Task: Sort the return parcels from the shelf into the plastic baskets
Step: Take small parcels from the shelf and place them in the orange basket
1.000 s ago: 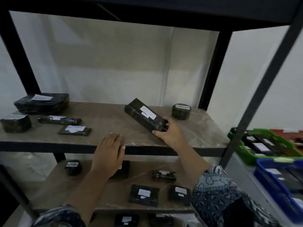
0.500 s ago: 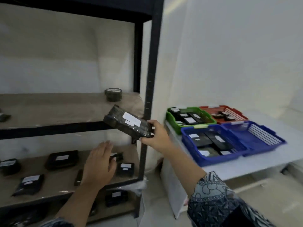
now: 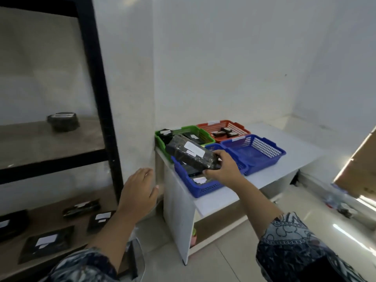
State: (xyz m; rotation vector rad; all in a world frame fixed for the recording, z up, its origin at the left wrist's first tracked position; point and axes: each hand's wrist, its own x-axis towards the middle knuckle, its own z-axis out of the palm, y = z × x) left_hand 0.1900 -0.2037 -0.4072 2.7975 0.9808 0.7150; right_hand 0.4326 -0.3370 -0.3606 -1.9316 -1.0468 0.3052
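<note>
My right hand (image 3: 222,169) grips one end of a long black wrapped parcel (image 3: 191,154) with white labels, held above the near blue basket (image 3: 203,187), which holds parcels. My left hand (image 3: 139,192) hovers empty with fingers apart beside the shelf post (image 3: 97,98). A green basket (image 3: 162,139) with parcels, a red basket (image 3: 236,126) with small parcels and a second blue basket (image 3: 262,147) sit on the white table (image 3: 295,159). A round black parcel (image 3: 63,121) rests on the upper shelf board. Several flat black parcels (image 3: 45,242) lie on the lower board.
The white table stands against the wall, right of the black metal shelf. A tiled floor (image 3: 234,257) runs below it. A brown cardboard sheet (image 3: 360,163) leans at the far right, with small clutter on the floor beneath it.
The view has swung right from the shelf to the table. My right hand has carried the long parcel from the shelf's front over the near blue basket. My left hand has left the shelf.
</note>
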